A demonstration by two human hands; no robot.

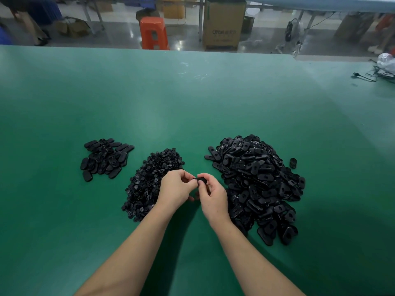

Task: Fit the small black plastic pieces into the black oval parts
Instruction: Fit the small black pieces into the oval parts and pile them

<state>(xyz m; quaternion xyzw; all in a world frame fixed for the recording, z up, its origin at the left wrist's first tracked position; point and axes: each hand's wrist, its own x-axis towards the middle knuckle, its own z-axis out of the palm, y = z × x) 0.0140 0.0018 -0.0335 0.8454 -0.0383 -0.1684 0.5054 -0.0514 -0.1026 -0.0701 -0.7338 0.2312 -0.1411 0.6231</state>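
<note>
One black oval part (201, 180) sits between my two hands above the green table (192, 99). My right hand (212, 194) pinches it with thumb and forefinger. My left hand (176, 189) has its fingers curled against the oval's left end; whether it holds a small piece is hidden. A heap of small black plastic pieces (149, 180) lies under and left of my left hand. A big heap of black oval parts (256, 184) lies to the right. A smaller group of oval parts (104, 159) lies at the left.
A single small black part (293, 163) lies alone right of the big heap. Cables (372, 75) and a white bag (386, 61) lie at the table's far right. Beyond the far edge stand an orange stool (153, 33) and a cardboard box (223, 24).
</note>
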